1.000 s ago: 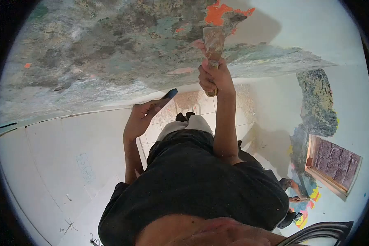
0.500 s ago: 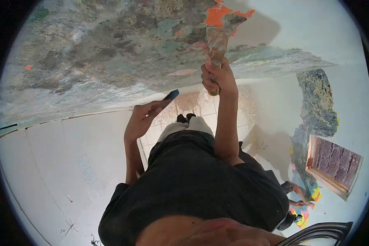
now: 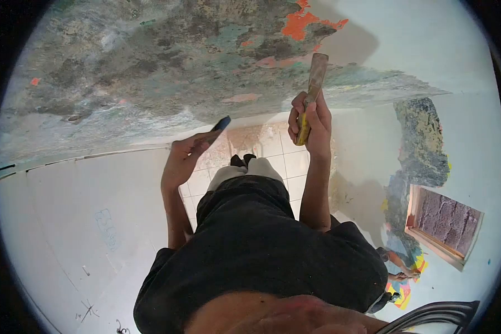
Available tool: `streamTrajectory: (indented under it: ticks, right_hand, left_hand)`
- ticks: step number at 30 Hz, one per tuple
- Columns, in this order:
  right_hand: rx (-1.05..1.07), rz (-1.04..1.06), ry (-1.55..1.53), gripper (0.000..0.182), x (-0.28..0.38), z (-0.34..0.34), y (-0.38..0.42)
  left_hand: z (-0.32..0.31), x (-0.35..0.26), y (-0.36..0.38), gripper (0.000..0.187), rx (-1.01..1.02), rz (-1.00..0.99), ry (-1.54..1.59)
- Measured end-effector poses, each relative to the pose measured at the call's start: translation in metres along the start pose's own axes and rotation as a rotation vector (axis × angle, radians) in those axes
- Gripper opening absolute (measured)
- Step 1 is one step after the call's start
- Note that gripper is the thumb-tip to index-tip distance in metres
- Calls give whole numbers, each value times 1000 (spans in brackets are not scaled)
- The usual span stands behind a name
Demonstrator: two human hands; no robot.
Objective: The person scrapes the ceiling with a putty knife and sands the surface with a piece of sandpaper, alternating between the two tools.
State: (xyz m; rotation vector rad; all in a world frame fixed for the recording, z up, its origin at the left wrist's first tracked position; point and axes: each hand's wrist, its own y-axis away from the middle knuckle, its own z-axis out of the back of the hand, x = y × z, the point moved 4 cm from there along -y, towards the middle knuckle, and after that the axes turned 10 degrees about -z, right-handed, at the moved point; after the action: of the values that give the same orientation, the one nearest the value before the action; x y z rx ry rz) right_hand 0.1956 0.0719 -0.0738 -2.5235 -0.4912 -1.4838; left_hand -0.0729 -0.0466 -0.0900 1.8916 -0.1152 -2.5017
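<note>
My right hand (image 3: 313, 121) is closed around the yellow handle of a scraper (image 3: 318, 72), whose worn metal blade points up and stands apart from the wall. Behind the blade is the wall (image 3: 172, 61), bared to mottled grey and green, with an orange patch (image 3: 300, 25) beside a stretch of pale paint (image 3: 412, 39). Farther left, my left hand (image 3: 185, 158) grips a flat, dark blue object (image 3: 221, 123) of a kind I cannot make out. It tilts up and to the right, below the wall's scraped surface.
Tiles and debris cover the floor (image 3: 270, 147) around my feet. The right-hand wall has a scraped strip (image 3: 426, 139) and a framed opening (image 3: 448, 225). At lower right another person's hands (image 3: 409, 274) work by a yellow and pink patch. A white wall (image 3: 83, 222) stands left.
The scraper has come down and away from the wall below the orange patch, turning so its blade shows narrower. My left hand has shifted slightly left, still with the blue object.
</note>
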Motion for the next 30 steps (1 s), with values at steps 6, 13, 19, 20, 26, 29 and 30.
streamTrajectory:
  ticks: [6, 13, 19, 20, 26, 29, 30]
  right_hand:
    - [-264, 380, 725, 61, -14, 9, -10]
    - [-362, 610, 971, 57, -18, -10, -37]
    - [-402, 610, 910, 54, -23, -11, -55]
    - [-411, 612, 929, 54, -21, -12, -57]
    - [-436, 576, 982, 56, -29, -7, -55]
    - [-455, 615, 982, 56, -29, -10, -55]
    - [-465, 644, 988, 56, -28, -11, -54]
  left_hand:
    - [7, -3, 2, 28, -72, -1, -3]
    - [-1, 4, 6, 28, -38, 13, -59]
    - [-2, -3, 12, 28, -56, 25, -51]
    - [-1, 0, 12, 28, -73, 13, -46]
    - [0, -8, 9, 27, -60, 18, -37]
    - [-4, -4, 4, 28, -60, 12, -27]
    - [-8, -3, 4, 27, -49, 15, -34]
